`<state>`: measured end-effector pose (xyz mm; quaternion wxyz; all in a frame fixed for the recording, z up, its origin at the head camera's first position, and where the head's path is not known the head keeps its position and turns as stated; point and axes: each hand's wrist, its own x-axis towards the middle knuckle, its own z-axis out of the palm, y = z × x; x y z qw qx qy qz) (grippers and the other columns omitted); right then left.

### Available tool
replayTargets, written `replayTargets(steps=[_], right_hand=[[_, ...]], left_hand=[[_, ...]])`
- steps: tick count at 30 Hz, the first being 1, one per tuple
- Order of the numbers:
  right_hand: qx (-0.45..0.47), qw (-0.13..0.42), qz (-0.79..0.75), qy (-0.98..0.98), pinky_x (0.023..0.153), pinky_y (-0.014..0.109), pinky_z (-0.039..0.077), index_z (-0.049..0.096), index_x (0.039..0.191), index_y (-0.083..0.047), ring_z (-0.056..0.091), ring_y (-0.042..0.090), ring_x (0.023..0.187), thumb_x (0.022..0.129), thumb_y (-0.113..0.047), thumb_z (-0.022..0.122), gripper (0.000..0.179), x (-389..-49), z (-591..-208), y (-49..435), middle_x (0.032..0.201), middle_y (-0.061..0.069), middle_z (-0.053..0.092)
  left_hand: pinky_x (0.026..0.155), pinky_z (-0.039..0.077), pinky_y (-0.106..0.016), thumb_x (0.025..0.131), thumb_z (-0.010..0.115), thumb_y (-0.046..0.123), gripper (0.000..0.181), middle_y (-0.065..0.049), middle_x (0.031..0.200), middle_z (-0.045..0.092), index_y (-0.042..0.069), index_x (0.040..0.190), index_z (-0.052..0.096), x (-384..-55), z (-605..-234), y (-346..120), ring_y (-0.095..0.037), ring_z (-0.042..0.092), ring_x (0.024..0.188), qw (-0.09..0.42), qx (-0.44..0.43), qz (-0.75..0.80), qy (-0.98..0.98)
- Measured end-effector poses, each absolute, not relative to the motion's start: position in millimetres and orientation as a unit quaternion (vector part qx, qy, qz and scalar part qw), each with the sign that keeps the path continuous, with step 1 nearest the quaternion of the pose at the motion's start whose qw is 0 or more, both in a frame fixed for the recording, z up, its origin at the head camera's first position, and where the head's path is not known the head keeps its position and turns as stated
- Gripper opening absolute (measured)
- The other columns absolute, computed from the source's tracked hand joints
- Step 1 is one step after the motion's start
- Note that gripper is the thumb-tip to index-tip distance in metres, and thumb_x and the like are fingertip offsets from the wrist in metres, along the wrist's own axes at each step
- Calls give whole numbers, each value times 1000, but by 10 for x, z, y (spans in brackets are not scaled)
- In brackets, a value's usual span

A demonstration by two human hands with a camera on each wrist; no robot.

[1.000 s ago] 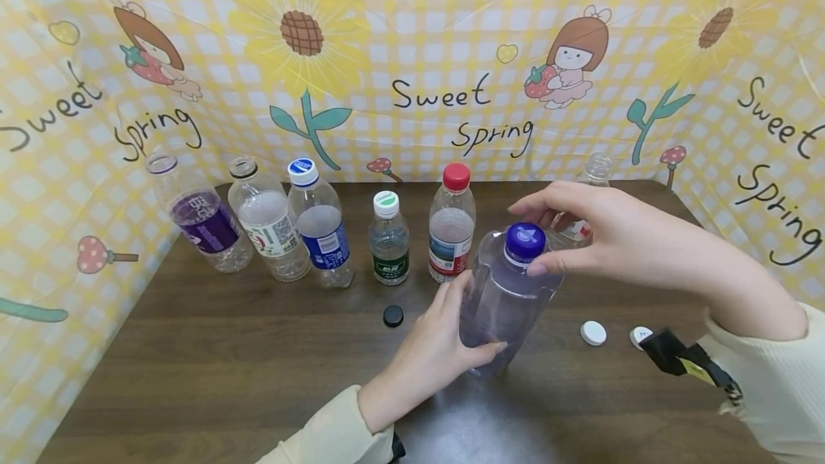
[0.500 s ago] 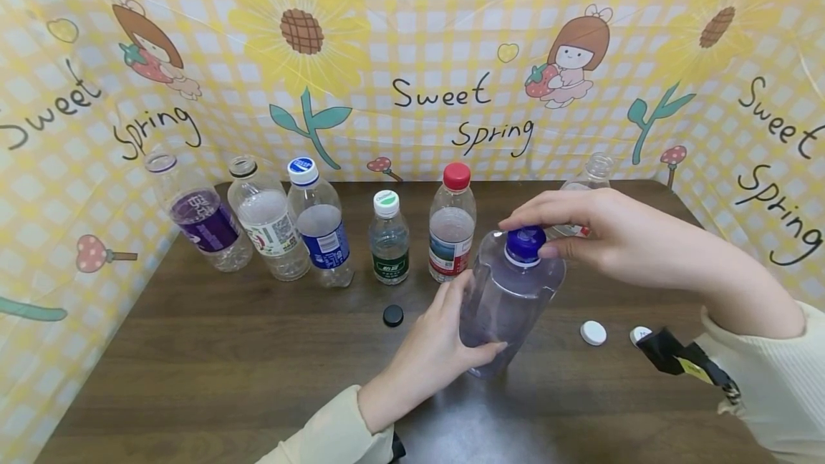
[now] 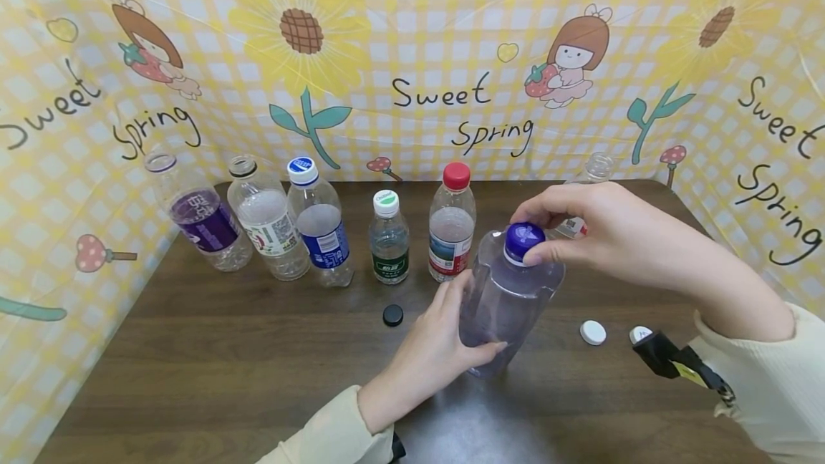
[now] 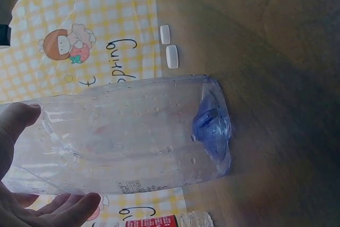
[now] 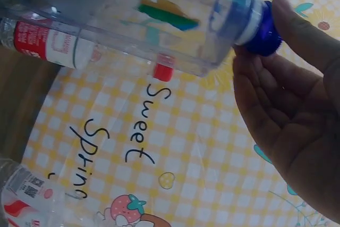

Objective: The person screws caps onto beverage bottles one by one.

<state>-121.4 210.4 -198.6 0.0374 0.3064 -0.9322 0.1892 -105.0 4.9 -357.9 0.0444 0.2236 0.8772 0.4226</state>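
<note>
A large clear bottle (image 3: 505, 306) with a purplish tint stands slightly tilted at the middle right of the table. My left hand (image 3: 435, 339) grips its side, thumb across the front and fingers round the far side. On its neck sits a dark blue cap (image 3: 525, 242). My right hand (image 3: 596, 228) pinches this cap between thumb and fingers, as the right wrist view also shows. The left wrist view shows the bottle's body (image 4: 133, 136) with the left thumb and fingers on either side.
Behind stand bottles with a red cap (image 3: 456, 176), a green-and-white cap (image 3: 386, 203) and a blue-and-white cap (image 3: 303, 171). Uncapped ones include a purple-labelled bottle (image 3: 206, 220) and a white-labelled bottle (image 3: 267, 224). A black cap (image 3: 392, 316) and a white cap (image 3: 593, 333) lie on the table (image 3: 258, 371).
My right fingers shift round the blue cap, reaching over its top half a second ago and pinching its sides now. The left hand and the bottle stay in place.
</note>
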Motion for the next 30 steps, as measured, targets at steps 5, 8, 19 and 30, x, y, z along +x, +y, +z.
replayTargets(steps=[5, 8, 19, 30], right_hand=[[274, 42, 200, -940, 78, 24, 50, 68, 104, -21, 58, 4, 88, 78, -28, 78, 28, -1213, -2035, 2104, 94, -12, 67], [269, 42, 207, -940, 77, 23, 49, 68, 102, -21, 57, 5, 87, 77, -28, 79, 28, -1213, -2043, 2102, 92, -12, 67], [237, 17, 237, -942, 78, 23, 48, 68, 103, -21, 58, 8, 90, 78, -31, 78, 28, -1194, -2047, 2089, 95, -10, 67], [248, 18, 240, -938, 76, 22, 49, 68, 105, -21, 58, 8, 89, 79, -30, 78, 29, -1185, -2035, 2090, 95, -10, 67]], left_hand=[[99, 50, -43, 77, 79, 35, 86, -9, 135, 48, 11, 144, 30, -1050, -3581, 57, -23, 55, 120, 44, 221, 423, 878], [99, 50, -43, 76, 79, 35, 87, -9, 135, 48, 11, 144, 30, -1051, -3581, 59, -23, 56, 120, 42, 220, 422, 879], [99, 50, -43, 77, 79, 36, 87, -10, 137, 48, 9, 144, 30, -1044, -3586, 61, -24, 56, 121, 38, 220, 421, 879], [98, 51, -43, 77, 78, 37, 88, -10, 138, 47, 9, 145, 30, -1040, -3570, 62, -24, 56, 121, 40, 220, 418, 881]])
